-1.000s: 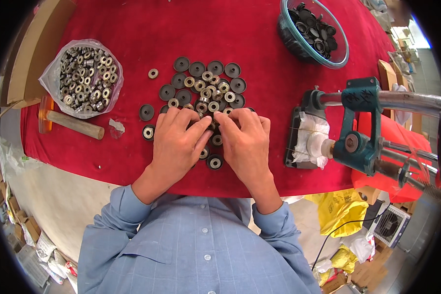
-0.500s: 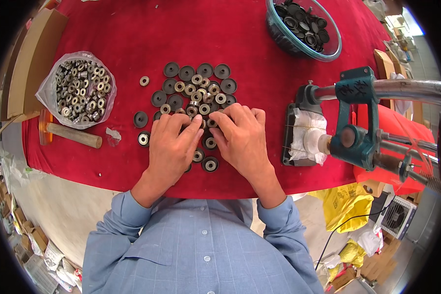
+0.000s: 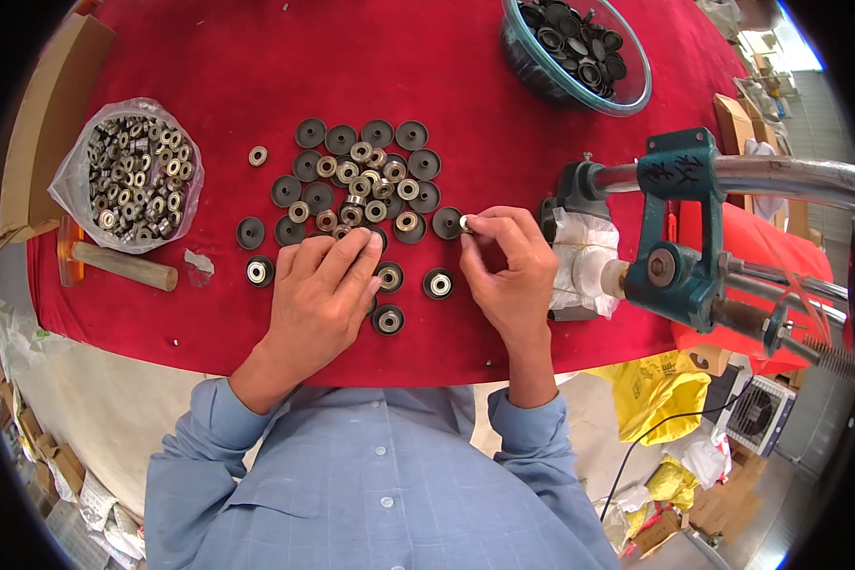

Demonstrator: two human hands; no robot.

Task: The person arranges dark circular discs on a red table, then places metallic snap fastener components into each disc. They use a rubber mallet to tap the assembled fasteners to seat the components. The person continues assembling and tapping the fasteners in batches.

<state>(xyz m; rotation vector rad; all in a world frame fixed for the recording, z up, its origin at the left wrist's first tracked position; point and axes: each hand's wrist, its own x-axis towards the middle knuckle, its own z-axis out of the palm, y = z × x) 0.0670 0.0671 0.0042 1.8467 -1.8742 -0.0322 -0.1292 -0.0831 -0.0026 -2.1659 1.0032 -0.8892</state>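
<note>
On a table [image 3: 427, 66] covered in red cloth, a person's right hand [image 3: 518, 264] pinches a small metal ring [image 3: 465, 224] between thumb and forefinger. The ring is at the right edge of an open black cap [image 3: 445, 226], so the cap lies just left of the ring, with the right hand nearer to it than the left. Whether ring and cap touch is hard to tell. Both are round, with no long axis; the ring's tilt is too small to read. The left hand [image 3: 315, 290] rests farther left, fingers bent over the near edge of a cluster of caps and loose rings; whether it grips anything cannot be told. Just near of the cap sits another cap with a ring inside [image 3: 438, 284]. Farther right stands a green press [image 3: 670, 233].
</note>
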